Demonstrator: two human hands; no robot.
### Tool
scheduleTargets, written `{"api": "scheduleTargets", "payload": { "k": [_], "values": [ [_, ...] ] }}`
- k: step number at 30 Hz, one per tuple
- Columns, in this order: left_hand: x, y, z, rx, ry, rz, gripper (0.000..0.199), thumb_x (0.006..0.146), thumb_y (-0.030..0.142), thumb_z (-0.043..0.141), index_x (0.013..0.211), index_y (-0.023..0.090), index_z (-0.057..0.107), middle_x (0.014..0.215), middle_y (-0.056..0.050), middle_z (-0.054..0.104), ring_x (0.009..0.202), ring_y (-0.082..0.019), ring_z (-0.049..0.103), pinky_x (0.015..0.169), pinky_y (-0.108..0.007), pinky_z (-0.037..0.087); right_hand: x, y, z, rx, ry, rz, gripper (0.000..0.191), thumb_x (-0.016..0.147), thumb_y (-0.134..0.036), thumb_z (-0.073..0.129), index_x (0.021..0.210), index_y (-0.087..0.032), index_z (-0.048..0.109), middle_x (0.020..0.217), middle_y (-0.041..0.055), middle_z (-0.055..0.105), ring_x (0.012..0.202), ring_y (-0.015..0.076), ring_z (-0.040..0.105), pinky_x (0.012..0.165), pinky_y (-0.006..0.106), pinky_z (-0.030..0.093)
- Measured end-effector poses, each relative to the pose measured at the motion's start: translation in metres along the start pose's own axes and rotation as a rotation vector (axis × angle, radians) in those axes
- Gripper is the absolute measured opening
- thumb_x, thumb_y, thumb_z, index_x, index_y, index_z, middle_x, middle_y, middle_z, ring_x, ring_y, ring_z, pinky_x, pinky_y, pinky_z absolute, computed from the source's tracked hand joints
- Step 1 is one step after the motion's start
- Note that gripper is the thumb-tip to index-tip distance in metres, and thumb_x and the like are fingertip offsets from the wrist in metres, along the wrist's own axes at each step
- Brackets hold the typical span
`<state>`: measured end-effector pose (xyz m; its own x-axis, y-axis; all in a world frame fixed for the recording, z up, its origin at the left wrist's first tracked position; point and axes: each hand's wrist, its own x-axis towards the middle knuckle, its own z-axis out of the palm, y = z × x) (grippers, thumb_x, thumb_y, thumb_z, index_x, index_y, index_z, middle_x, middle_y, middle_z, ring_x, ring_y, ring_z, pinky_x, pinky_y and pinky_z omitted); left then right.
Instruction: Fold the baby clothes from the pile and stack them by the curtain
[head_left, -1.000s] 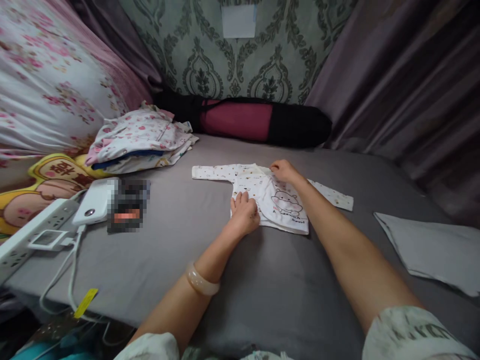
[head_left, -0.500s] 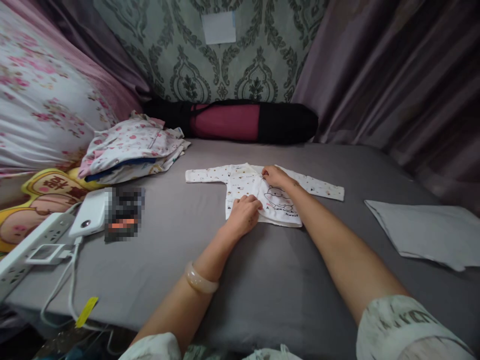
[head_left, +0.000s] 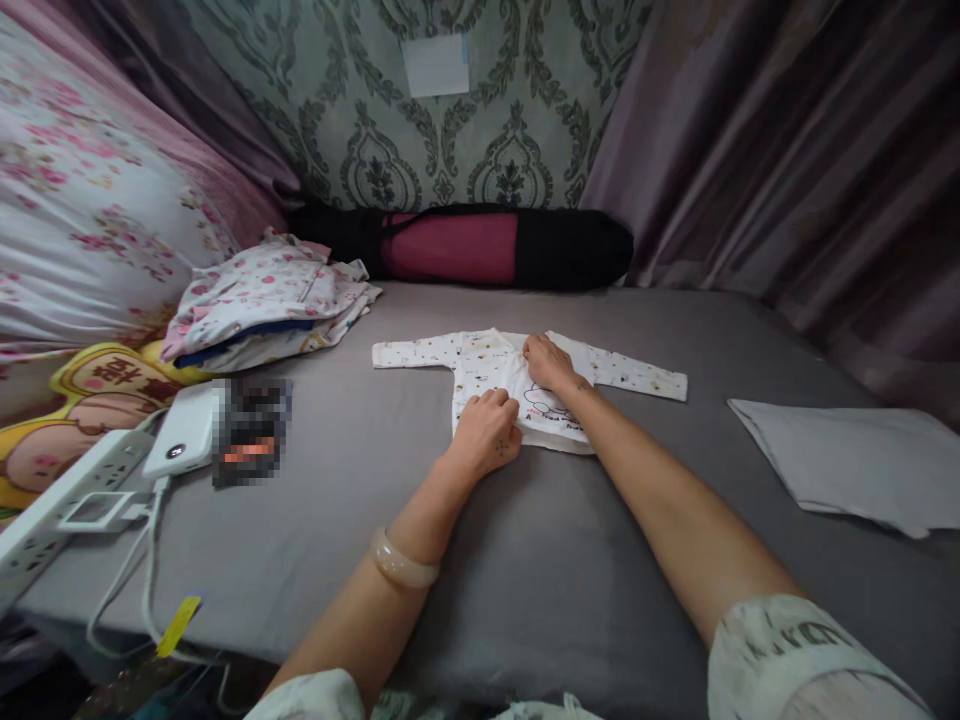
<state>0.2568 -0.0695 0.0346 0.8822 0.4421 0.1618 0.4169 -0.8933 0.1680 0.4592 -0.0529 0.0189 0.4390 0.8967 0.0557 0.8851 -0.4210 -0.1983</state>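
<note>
A small white baby shirt (head_left: pixel 480 375) with a dotted print and a cartoon on its front lies flat on the grey sheet, both sleeves spread sideways. At its lower left part, my left hand (head_left: pixel 489 428) is closed with curled fingers at the hem, gripping the cloth. My right hand (head_left: pixel 549 362) is closed on the fabric near the neckline, its fingertips partly hidden. The arm behind it covers some of the cartoon and the right side of the shirt.
A pile of folded clothes (head_left: pixel 274 295) lies at the back left. Nearer are a white power bank (head_left: pixel 180 430), a power strip (head_left: pixel 71 510) with cables, and a blurred dark item (head_left: pixel 251 430). A folded grey cloth (head_left: pixel 855 465) is at right; a long black-and-red bag (head_left: pixel 450 245) lines the wall.
My right hand has shifted slightly down toward me at the neckline, and the front panel has moved and creased with it. My left hand's fingers are curled more at the hem.
</note>
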Motion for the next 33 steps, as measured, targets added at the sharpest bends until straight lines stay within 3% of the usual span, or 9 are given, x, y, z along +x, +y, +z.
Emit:
{"api": "scheduleTargets", "payload": {
  "k": [4,11,17,21,27,33],
  "values": [
    [0.000,0.001,0.001,-0.019,-0.043,0.006,0.012,0.079,0.018,0.050,0.085,0.019,0.060,0.097,-0.010,0.061,0.094,-0.025,0.056,0.079,-0.037,0.044,0.004,-0.001,-0.004,0.047,-0.040,0.036,0.025,0.093,-0.019,0.040,0.104,-0.023,0.062,0.115,0.0079,0.063,0.104,0.0229,0.059,0.080,0.030,0.043],
    [0.003,0.002,0.002,-0.080,0.011,-0.180,0.015,0.089,0.021,0.044,0.096,0.020,0.057,0.098,-0.008,0.062,0.095,-0.022,0.056,0.081,-0.033,0.044,0.032,-0.031,-0.015,0.144,0.001,0.070,0.031,0.095,-0.030,0.041,0.097,-0.021,0.070,0.106,0.0097,0.070,0.100,0.0223,0.063,0.078,0.027,0.043],
    [0.002,-0.003,0.008,-0.108,-0.022,-0.207,0.020,0.093,0.035,0.048,0.104,0.020,0.054,0.104,-0.008,0.060,0.096,-0.023,0.057,0.081,-0.033,0.045,0.071,-0.052,-0.003,0.200,-0.083,0.225,0.035,0.091,-0.042,0.049,0.104,-0.016,0.071,0.108,0.0160,0.069,0.105,0.0256,0.063,0.084,0.031,0.045],
    [0.002,-0.005,0.008,-0.157,-0.057,-0.221,0.024,0.090,0.038,0.053,0.107,0.021,0.052,0.106,-0.007,0.060,0.098,-0.023,0.056,0.082,-0.034,0.045,0.088,-0.051,0.012,0.222,-0.092,0.187,0.028,0.088,-0.035,0.055,0.103,-0.018,0.071,0.104,0.0123,0.070,0.102,0.0227,0.063,0.083,0.029,0.046],
    [0.003,-0.007,0.006,-0.178,-0.098,-0.222,0.025,0.091,0.039,0.053,0.108,0.021,0.050,0.109,-0.008,0.059,0.099,-0.024,0.056,0.080,-0.034,0.044,0.079,-0.050,0.034,0.154,0.153,0.100,0.027,0.094,-0.027,0.045,0.113,-0.015,0.061,0.118,0.0140,0.062,0.112,0.0227,0.054,0.095,0.032,0.039],
    [0.004,-0.007,0.005,-0.196,-0.100,-0.233,0.025,0.091,0.039,0.053,0.108,0.021,0.049,0.109,-0.007,0.059,0.100,-0.023,0.056,0.081,-0.034,0.044,0.066,-0.059,0.020,0.048,0.121,0.022,0.035,0.094,-0.014,0.036,0.122,-0.011,0.055,0.126,0.0181,0.056,0.119,0.0271,0.049,0.099,0.038,0.034]
  ]
}}
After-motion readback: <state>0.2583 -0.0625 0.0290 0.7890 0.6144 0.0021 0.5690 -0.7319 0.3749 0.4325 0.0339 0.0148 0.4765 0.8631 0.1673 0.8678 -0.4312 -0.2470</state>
